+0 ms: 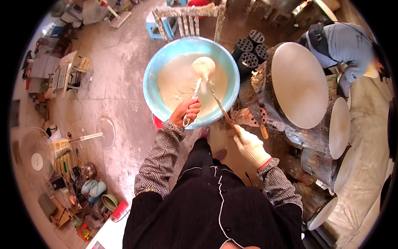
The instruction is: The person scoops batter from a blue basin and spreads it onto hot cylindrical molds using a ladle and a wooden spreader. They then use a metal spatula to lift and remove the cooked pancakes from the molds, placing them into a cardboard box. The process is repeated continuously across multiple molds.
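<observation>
A pale blue basin holds thick cream-coloured batter. My bare left hand is closed round the handle of a ladle, whose bowl is heaped or coated with batter above the basin. In a knitted white glove, my right hand grips a long thin scraper with a wooden handle. The scraper's far end meets the batter-covered ladle where bowl and handle join; exact contact is hard to tell. Some batter seems to hang below that spot.
A batter-spattered wooden chair stands behind the basin. Coal briquettes are stacked beside a round griddle on a drum stove. More griddles line the right, where a co-worker bends over. A fan stands left.
</observation>
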A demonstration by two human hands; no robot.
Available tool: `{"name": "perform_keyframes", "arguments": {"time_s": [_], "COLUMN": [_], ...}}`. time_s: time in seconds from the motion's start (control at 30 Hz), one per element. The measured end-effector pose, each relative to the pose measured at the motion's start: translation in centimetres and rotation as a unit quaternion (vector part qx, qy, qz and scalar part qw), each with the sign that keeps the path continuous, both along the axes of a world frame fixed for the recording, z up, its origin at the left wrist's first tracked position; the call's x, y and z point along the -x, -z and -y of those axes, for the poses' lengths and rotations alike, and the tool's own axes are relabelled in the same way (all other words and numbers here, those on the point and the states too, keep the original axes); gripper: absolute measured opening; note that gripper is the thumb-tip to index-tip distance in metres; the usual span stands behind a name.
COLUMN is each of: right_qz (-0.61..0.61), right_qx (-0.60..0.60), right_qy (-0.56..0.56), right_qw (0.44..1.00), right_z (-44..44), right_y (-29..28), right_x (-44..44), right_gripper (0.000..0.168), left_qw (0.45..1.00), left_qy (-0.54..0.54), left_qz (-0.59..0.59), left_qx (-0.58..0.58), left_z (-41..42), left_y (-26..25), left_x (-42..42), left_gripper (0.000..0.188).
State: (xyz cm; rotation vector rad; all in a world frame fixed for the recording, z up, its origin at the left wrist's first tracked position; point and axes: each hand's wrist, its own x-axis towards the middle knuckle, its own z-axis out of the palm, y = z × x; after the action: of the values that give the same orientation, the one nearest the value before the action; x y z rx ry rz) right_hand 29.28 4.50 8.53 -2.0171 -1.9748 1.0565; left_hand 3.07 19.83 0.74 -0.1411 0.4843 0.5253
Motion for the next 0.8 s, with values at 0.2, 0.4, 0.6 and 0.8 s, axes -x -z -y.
{"name": "perform_keyframes", "arguments": {"time_s": [0.2,0.4,0.6,0.8], "right_qz": [-0.12,-0.18,-0.141,-0.063], "right_qx": [-0.265,-0.391,-0.369,-0.214], "right_qy": [0.054,0.104,0.084,0.066], "right_qw": [0.955,0.897,0.915,0.973], "right_z": [3.3,3.9,1.0,5.1], "right_y": [-6.4,-12.0,-7.1,-2.9], "right_x": [-2.5,-3.4,1.2,-1.4], "right_gripper": [0.039,0.036,0.042,0.035], "left_qw": [0.958,0.868,0.972,0.997], "left_qy": [0.013,-0.07,-0.043,-0.013], "left_qz": [-0.147,-0.252,-0.112,0.045], "left_qx": [-0.247,-0.423,-0.202,0.053], "left_z": [3.1,4.5,2.5,2.7], "left_y": [-12.9,-22.3,-19.5,-11.0], "left_x": [0.8,2.8,4.7,8.0], "left_gripper": [0.018,0.021,0.025,0.028]}}
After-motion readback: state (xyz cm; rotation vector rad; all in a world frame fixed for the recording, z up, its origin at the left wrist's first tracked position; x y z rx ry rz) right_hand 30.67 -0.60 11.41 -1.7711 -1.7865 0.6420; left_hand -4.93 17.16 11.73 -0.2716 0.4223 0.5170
